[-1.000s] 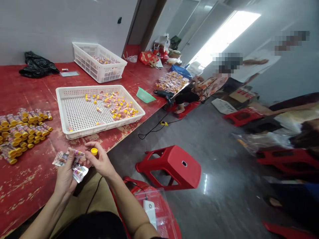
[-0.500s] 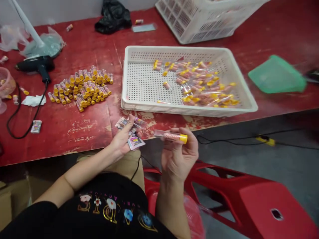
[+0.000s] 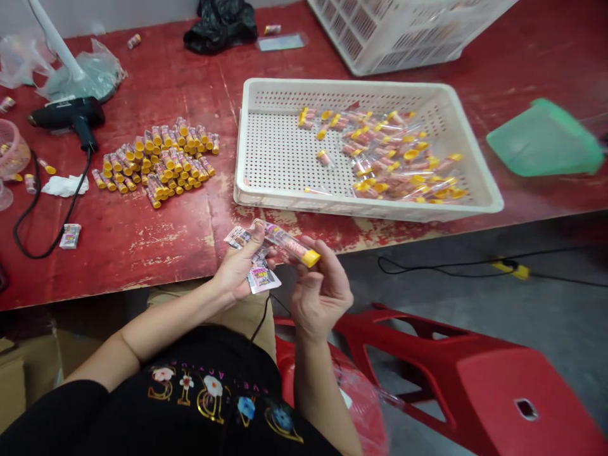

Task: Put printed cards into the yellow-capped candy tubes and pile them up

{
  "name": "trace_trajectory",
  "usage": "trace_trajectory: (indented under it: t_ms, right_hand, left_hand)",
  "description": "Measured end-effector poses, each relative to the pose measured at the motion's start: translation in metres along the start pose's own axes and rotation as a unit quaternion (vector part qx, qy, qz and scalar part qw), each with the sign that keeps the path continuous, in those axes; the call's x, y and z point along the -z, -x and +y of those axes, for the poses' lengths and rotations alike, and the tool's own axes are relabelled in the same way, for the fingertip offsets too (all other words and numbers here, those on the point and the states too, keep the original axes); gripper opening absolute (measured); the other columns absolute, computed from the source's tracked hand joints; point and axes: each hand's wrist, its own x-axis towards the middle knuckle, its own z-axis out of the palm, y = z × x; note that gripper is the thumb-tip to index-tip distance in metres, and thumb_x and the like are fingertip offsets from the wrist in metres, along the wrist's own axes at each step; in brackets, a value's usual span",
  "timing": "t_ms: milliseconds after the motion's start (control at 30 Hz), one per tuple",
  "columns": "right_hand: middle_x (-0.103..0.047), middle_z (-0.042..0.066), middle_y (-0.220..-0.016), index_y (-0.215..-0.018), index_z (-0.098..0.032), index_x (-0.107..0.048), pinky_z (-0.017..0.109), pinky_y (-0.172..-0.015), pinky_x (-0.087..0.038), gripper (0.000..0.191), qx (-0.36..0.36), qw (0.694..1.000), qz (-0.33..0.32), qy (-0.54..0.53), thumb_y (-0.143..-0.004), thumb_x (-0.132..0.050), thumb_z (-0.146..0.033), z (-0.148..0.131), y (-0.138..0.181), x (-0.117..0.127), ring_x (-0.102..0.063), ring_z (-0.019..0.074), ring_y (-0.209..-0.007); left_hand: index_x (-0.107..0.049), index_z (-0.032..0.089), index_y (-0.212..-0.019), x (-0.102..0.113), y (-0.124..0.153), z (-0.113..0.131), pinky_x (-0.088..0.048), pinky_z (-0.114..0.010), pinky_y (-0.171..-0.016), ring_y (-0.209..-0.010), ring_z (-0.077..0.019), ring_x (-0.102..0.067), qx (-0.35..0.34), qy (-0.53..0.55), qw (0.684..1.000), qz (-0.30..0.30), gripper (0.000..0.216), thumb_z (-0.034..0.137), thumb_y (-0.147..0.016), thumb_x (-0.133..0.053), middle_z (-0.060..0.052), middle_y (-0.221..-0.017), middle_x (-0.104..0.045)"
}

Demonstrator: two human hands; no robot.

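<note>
My left hand point(image 3: 237, 263) is closed around several flat printed sleeves point(image 3: 263, 278), which stick out past the thumb and below the fingers. A clear candy tube point(image 3: 293, 246) with pink pieces inside and a yellow cap lies tilted between my hands. Its far end meets a printed sleeve at my left fingertips; whether it is inside the sleeve I cannot tell. At the capped end, my right hand point(image 3: 323, 288) has its thumb and fingers around the tube. Both hands are over the front edge of the red table point(image 3: 180, 244).
Behind my hands stands a white perforated tray point(image 3: 368, 211) with loose capped tubes. Left of it is a pile of sleeved tubes point(image 3: 161, 161). A black heat gun point(image 3: 71, 117) with a cord lies farther left. A green scoop point(image 3: 541, 142), a white crate point(image 3: 403, 44) and a red stool point(image 3: 517, 392) are around.
My right hand has moved left with the tube, bringing its clear end to the sleeves in my left hand. The tube now slants down to the right. The view has shifted slightly.
</note>
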Motion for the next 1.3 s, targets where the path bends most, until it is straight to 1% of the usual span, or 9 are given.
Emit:
trace_trajectory:
  t_ms: [100, 233, 367, 533, 767, 933, 1100, 1200, 1300]
  right_hand:
    - [-0.07, 0.008, -0.13, -0.126, -0.031, -0.071, 0.046, -0.097, -0.059, 0.034, -0.003, 0.998, -0.068, 0.017, -0.093, -0.062, -0.032, -0.002, -0.002, 0.004, -0.068, 0.0256, -0.118]
    - [-0.072, 0.007, -0.129, -0.124, -0.033, -0.073, 0.048, -0.103, -0.057, 0.036, 0.02, 0.991, -0.126, 0.035, -0.089, -0.067, -0.026, -0.003, -0.009, 0.001, -0.069, 0.0246, -0.119]
    - [-0.079, 0.004, -0.102, -0.105, -0.031, -0.08, 0.044, -0.09, -0.06, 0.023, 0.046, 0.997, -0.053, 0.027, -0.085, -0.073, -0.021, 0.001, -0.015, -0.013, -0.073, 0.0213, -0.097]
    - [-0.078, 0.003, -0.091, -0.092, -0.028, -0.08, 0.042, -0.084, -0.06, 0.014, 0.048, 0.998, 0.018, 0.023, -0.081, -0.078, -0.02, 0.002, -0.022, -0.024, -0.073, 0.0202, -0.088]
    - [-0.079, 0.003, -0.089, -0.09, -0.026, -0.08, 0.04, -0.085, -0.059, 0.012, 0.019, 1.0, 0.016, -0.005, -0.079, -0.079, -0.022, 0.016, -0.027, -0.036, -0.073, 0.0196, -0.086]
    - [-0.078, 0.007, -0.093, -0.093, -0.019, -0.079, 0.035, -0.079, -0.059, 0.016, 0.0, 0.995, -0.103, 0.007, -0.082, -0.074, -0.031, 0.065, -0.068, -0.131, -0.072, 0.0195, -0.088]
    - [-0.078, 0.01, -0.095, -0.093, -0.014, -0.078, 0.033, -0.083, -0.054, 0.014, 0.062, 0.985, -0.157, 0.048, -0.086, -0.067, -0.022, 0.112, -0.115, -0.249, -0.068, 0.0185, -0.092]
    - [-0.077, 0.008, -0.098, -0.096, -0.017, -0.077, 0.035, -0.09, -0.052, 0.017, 0.134, 0.967, -0.204, 0.067, -0.093, -0.062, -0.024, 0.124, -0.117, -0.281, -0.065, 0.0189, -0.094]
    - [-0.077, 0.006, -0.101, -0.098, -0.021, -0.076, 0.039, -0.1, -0.049, 0.018, 0.239, 0.914, -0.309, 0.112, -0.096, -0.059, -0.024, 0.119, -0.096, -0.291, -0.063, 0.0202, -0.101]
  left_hand:
    - [-0.059, 0.013, -0.082, 0.005, -0.001, -0.002, -0.047, -0.018, -0.048, -0.048, -0.0063, -0.056, -0.067, -0.005, 0.997, -0.021, 0.042, 0.038, -0.069, -0.091, 0.003, -0.062, -0.062]
    - [-0.062, 0.013, -0.076, 0.013, 0.0, -0.005, -0.046, -0.02, -0.048, -0.047, -0.0078, -0.055, -0.121, -0.056, 0.991, -0.017, 0.046, 0.044, -0.063, -0.093, 0.003, -0.056, -0.06]
    - [-0.065, 0.014, -0.082, 0.014, 0.003, -0.004, -0.045, -0.02, -0.047, -0.045, -0.0078, -0.053, -0.151, -0.079, 0.985, -0.033, 0.054, 0.05, -0.055, -0.094, 0.002, -0.055, -0.061]
    - [-0.068, 0.014, -0.098, 0.006, 0.001, -0.003, -0.045, -0.021, -0.048, -0.046, -0.0082, -0.053, -0.157, -0.08, 0.982, -0.065, 0.064, 0.051, -0.053, -0.095, 0.003, -0.058, -0.063]
    - [-0.068, 0.013, -0.105, 0.014, -0.008, 0.004, -0.047, -0.021, -0.047, -0.047, -0.0097, -0.056, -0.169, -0.053, 0.984, -0.031, 0.068, 0.051, -0.055, -0.094, 0.002, -0.059, -0.065]
    - [-0.067, 0.013, -0.106, 0.055, -0.011, 0.033, -0.047, -0.02, -0.046, -0.047, -0.0083, -0.057, -0.203, 0.017, 0.976, 0.082, 0.043, 0.05, -0.086, -0.073, -0.003, -0.073, -0.071]
    - [-0.067, 0.013, -0.102, 0.096, 0.003, 0.048, -0.048, -0.019, -0.049, -0.054, -0.0076, -0.059, -0.243, 0.043, 0.958, 0.143, 0.035, 0.046, -0.091, -0.069, -0.006, -0.088, -0.075]
    - [-0.068, 0.012, -0.102, 0.109, 0.004, 0.052, -0.049, -0.02, -0.051, -0.054, -0.0077, -0.059, -0.249, 0.041, 0.951, 0.178, 0.038, 0.047, -0.089, -0.07, -0.007, -0.088, -0.075]
    - [-0.068, 0.011, -0.104, 0.113, 0.002, 0.058, -0.048, -0.021, -0.05, -0.053, -0.0077, -0.057, -0.25, 0.043, 0.95, 0.181, 0.037, 0.046, -0.091, -0.069, -0.007, -0.087, -0.075]
